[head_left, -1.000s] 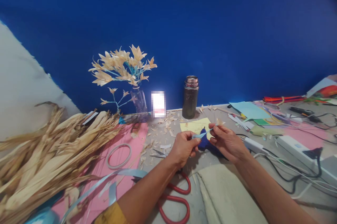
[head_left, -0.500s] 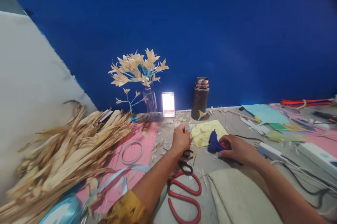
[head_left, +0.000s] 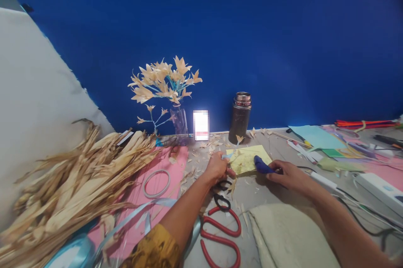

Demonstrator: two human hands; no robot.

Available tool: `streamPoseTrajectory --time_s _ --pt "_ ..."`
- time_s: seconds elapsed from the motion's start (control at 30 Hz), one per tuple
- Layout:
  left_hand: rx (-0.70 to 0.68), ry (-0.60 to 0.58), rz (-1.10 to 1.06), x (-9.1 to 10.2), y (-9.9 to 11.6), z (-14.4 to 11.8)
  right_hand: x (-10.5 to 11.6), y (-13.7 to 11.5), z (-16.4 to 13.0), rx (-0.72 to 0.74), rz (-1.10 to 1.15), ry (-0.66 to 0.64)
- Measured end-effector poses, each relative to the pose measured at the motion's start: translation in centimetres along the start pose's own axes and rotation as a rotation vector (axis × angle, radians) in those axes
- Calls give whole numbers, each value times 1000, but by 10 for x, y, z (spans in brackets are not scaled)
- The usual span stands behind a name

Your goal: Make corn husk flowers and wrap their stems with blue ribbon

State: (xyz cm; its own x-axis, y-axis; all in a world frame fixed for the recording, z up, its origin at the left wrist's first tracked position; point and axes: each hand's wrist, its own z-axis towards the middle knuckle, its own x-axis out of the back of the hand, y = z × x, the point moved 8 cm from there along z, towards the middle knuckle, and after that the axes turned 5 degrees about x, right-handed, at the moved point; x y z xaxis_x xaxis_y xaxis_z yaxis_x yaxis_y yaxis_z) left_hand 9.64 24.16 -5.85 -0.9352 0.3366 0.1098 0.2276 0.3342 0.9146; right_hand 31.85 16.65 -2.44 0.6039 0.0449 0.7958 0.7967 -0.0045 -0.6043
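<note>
My left hand is closed near the middle of the table, pinching a thin stem with a light blue strip on it. A small husk flower seems to sit at the stem's upper end, over the yellow paper. My right hand grips a dark blue glue gun, tilted, with its front end over the paper's right side. My fingers hide part of its handle. Red-handled scissors and smaller black-handled scissors lie below my left hand.
Dried corn husks cover the left, by pink paper with a tape roll. Behind stand a vase of husk flowers, a bright blurred rectangle and a dark flask. Folded cloth and a power strip are at right.
The glue gun has lifted and turned in my right hand, from nozzle-up to lying slantwise over the paper. My left hand has shifted slightly; the flower is lower and slightly left.
</note>
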Motion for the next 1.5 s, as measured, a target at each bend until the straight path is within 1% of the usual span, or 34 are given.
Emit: streamPoseTrajectory --time_s 0.07,0.13,0.23,0.3,0.33,0.37,0.43,0.5,0.57,0.73,0.83,0.97,1.23,1.5 --pt "6 5 -7 0 -1 -1 6 7 1 -22 140 18" --pt "13 7 -15 -1 -3 -1 15 14 2 -47 233 77" --pt "13 8 -31 -1 -3 -1 31 25 -1 -129 292 233" --pt "7 10 -47 -1 -3 0 41 32 -6 -181 403 351" --pt "3 17 -57 -1 -2 0 42 32 -7 -183 491 365" --pt "-5 30 -68 0 -2 1 40 31 -7 -169 605 353" --pt "-25 77 -93 4 -1 2 32 21 -6 -97 813 256" --pt "-47 124 -119 8 0 1 24 7 -5 -7 913 166" --pt "-69 151 -138 10 2 0 18 -3 -6 52 899 141" --pt "-116 155 -144 6 7 -6 -5 -19 -8 56 695 113" --pt "-144 162 -133 3 9 -8 -12 -30 -9 95 566 74" --pt "-164 179 -116 3 12 -10 -13 -34 -9 146 488 66" --pt "-158 175 -104 1 16 -15 -15 -41 -8 177 373 30" --pt "-144 164 -107 -2 16 -17 -15 -40 -7 196 323 56"
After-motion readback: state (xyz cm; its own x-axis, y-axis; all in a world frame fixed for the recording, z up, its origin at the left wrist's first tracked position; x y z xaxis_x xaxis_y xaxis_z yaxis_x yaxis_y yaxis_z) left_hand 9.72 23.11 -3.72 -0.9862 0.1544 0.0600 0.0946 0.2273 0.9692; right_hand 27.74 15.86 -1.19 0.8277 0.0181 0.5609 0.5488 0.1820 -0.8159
